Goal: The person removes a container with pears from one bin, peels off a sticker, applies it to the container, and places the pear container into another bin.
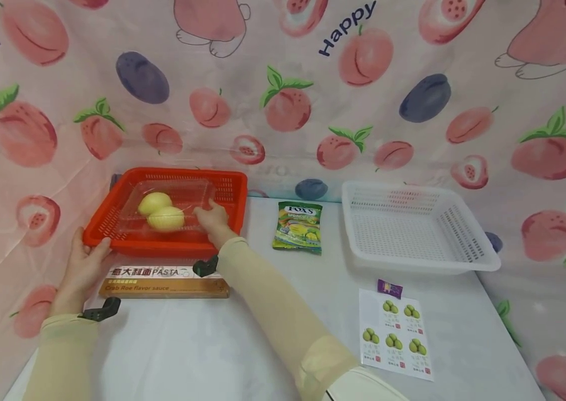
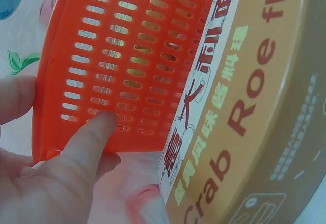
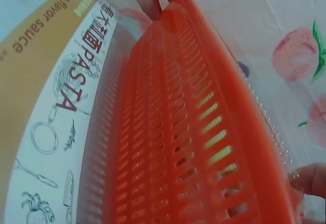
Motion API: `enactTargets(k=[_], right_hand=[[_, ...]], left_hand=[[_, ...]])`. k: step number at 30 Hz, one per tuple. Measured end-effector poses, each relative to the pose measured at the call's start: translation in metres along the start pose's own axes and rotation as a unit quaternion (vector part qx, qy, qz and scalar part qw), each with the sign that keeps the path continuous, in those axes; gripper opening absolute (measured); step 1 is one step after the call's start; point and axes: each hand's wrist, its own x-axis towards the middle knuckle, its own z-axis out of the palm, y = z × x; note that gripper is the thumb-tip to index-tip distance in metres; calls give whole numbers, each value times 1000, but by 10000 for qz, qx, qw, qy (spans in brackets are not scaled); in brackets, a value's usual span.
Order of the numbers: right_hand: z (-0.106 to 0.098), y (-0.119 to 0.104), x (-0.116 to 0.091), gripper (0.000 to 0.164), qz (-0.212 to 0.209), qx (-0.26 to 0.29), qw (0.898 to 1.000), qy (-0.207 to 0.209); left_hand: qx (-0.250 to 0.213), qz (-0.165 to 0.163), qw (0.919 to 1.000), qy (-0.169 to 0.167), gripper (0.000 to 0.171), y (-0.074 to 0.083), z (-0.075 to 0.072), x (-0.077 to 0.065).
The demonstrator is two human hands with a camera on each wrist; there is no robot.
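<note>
Mid-left of frame, our L hand (image 1: 82, 263) grips the red basket (image 1: 162, 247), prob. to steady it, & our R hand (image 1: 214, 220) pinches the clear box (image 1: 190, 194) of yellow fruit (image 1: 166, 219) in it, prob. for control.

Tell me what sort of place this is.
Probably a makeshift indoor tabletop setup: a fruit-print cloth rises behind and beside a white table, with a red basket and a white basket towards its far side.

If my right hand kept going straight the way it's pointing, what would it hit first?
The clear container in the red basket; your right hand already seems to touch its right end, though depth is hard to judge.
</note>
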Motion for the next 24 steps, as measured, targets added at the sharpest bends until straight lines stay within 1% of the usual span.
enactTargets(k=[5,7,9,11,14,20,24], right_hand=[[1,-2,2,58,-115,-196,9990,393],[1,-2,2,56,-181,-271,9982,512],[0,-4,1,55,-213,-236,9980,546],[-1,-5,0,55,-206,-196,9981,541],[-3,-9,-3,55,-256,-99,9986,456],[-17,-24,-17,55,-416,-99,9989,208],[-32,-36,-24,54,-467,287,9985,0]], left_hand=[[-249,9,9997,-15,91,-2,0,0],[-207,30,9998,3,91,-2,0,0],[-120,40,9999,23,90,-2,0,0],[103,-23,9999,53,90,-2,-1,0],[211,-74,9997,68,89,-3,-1,-1],[-191,-63,9998,51,90,-3,-1,-1],[-352,-67,9994,-3,91,-3,0,1]])
